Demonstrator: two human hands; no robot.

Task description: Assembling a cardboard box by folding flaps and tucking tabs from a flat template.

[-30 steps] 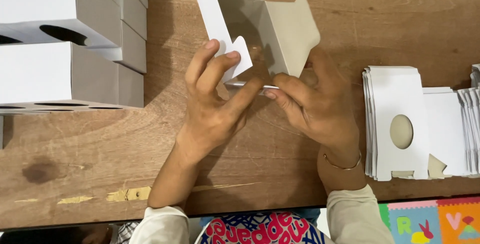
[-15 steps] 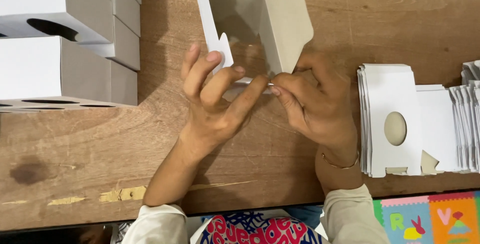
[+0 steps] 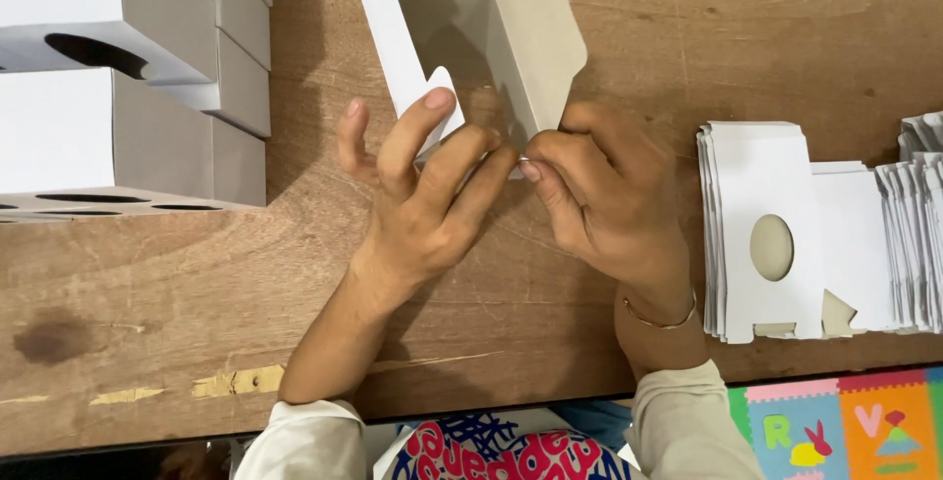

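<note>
I see both hands meeting on a half-folded white carton blank (image 3: pixel 491 43) that stands open on the wooden table (image 3: pixel 688 28), at twelve o'clock from the hands. My left hand (image 3: pixel 422 205) has its grip closed lightly on the blank's left flap, index fingertip pressed on the rounded tab and the other fingers curled under the lower edge. My right hand (image 3: pixel 604 195) pinches the lower edge of the blank's right panel between thumb and forefinger, grip tight and narrow, fingertips nearly touching those of the left hand. At three o'clock from the right hand, just beside it, lies a stack of flat carton blanks (image 3: pixel 776 234), the top one with an oval cut-out. At nine to ten o'clock from the left hand stand assembled white boxes (image 3: pixel 118 67), piled together, some showing dark oval openings
</note>
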